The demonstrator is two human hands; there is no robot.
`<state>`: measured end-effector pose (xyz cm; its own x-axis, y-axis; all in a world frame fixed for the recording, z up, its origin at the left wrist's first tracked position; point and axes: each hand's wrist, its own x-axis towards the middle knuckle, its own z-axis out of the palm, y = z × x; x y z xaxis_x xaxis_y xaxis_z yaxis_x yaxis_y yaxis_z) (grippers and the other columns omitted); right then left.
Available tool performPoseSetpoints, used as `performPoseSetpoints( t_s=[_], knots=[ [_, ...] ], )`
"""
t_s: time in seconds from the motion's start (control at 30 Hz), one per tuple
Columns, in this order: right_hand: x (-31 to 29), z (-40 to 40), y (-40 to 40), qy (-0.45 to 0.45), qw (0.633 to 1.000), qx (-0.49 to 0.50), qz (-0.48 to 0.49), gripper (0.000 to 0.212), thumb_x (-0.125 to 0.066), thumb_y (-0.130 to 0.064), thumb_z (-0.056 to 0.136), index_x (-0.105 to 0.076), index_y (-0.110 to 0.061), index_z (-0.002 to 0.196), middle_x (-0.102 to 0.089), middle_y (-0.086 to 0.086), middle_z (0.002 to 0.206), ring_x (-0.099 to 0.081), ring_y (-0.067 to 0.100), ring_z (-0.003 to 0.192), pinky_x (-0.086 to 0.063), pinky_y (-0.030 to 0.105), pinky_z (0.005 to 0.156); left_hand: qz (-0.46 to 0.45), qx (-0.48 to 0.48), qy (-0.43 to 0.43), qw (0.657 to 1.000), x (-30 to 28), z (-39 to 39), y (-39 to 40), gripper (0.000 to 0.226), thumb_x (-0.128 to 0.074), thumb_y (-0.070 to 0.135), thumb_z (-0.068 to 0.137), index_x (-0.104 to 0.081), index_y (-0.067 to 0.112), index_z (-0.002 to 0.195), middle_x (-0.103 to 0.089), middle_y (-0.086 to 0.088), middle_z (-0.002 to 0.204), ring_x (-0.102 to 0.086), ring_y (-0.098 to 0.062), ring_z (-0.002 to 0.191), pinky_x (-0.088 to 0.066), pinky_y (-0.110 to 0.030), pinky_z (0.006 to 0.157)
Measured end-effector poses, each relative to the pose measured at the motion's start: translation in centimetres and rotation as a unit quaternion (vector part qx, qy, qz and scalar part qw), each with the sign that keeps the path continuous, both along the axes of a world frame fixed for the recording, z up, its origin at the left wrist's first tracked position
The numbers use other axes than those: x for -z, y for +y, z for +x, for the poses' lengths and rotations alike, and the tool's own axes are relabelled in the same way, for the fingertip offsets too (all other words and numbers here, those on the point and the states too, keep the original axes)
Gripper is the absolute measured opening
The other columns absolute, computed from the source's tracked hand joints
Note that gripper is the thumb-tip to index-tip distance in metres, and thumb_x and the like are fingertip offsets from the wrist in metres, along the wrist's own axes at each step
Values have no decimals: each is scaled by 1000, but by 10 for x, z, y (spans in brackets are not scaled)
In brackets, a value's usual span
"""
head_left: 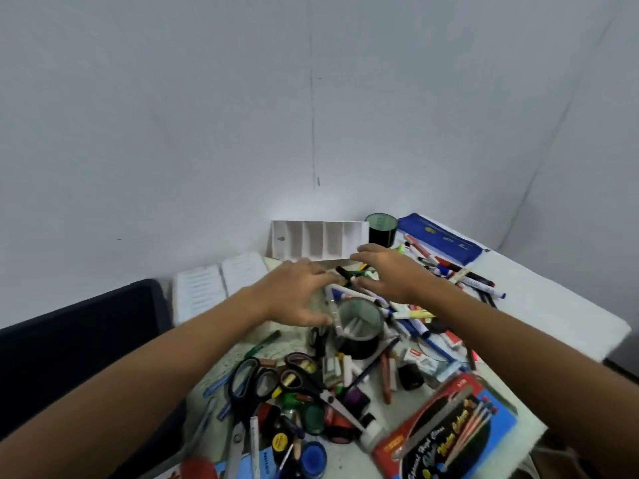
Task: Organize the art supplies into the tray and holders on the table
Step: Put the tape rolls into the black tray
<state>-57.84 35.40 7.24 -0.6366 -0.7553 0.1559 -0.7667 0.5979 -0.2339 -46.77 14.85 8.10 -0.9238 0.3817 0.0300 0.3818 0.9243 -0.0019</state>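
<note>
From the head view, both arms reach forward over a cluttered surface set against a pale wall. The left hand hangs with fingers spread and relaxed, grasping nothing, its thumb just beside the rim of a dark cylindrical holder that stands upright with a few white sticks inside. The right hand hovers a little farther out, fingers likewise loose and extended, holding nothing; motion blur softens its fingertips. Between and just below the two hands lies a heap of markers, spilling rightward toward more pens beside a blue pouch. Beyond the hands, against the wall, a white divided tray stands with its compartments facing the camera, and a second dark holder stands just to its right. Nearer the camera, well apart from both hands, lie black-handled scissors, rolls of tape, erasers, a small white bottle and a red box of coloured pencils.
</note>
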Motion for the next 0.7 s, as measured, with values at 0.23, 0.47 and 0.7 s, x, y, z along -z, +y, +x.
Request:
performPoseSetpoints(
  t_s=[0.23,0.47,0.7],
  knots=[
    [28,-94,57,-42,997,58,32,51,-59,-32,92,-49,-17,140,-47,8,140,-49,23,123,-38,35,100,-30,-9,-109,994,33,-40,59,103,-57,83,69,-23,32,152,-39,-4,148,-36,-22,131,-33,-43,108],
    [48,-179,24,-65,996,62,-13,56,-57,-31,95,-39,-16,146,-33,13,151,-38,30,135,-41,43,104,-50,-35,-137,989,42,-54,62,108,-68,79,59,-27,33,148,-41,0,141,-37,-17,126,-30,-37,103],
    [74,-225,-19,-34,998,47,0,60,-59,-31,91,-36,-25,146,-12,18,157,-13,43,140,-37,53,105,-38,-50,-143,988,37,-55,65,95,-73,67,63,-36,29,141,-46,0,127,-44,-16,113,-40,-36,95]
  ],
)
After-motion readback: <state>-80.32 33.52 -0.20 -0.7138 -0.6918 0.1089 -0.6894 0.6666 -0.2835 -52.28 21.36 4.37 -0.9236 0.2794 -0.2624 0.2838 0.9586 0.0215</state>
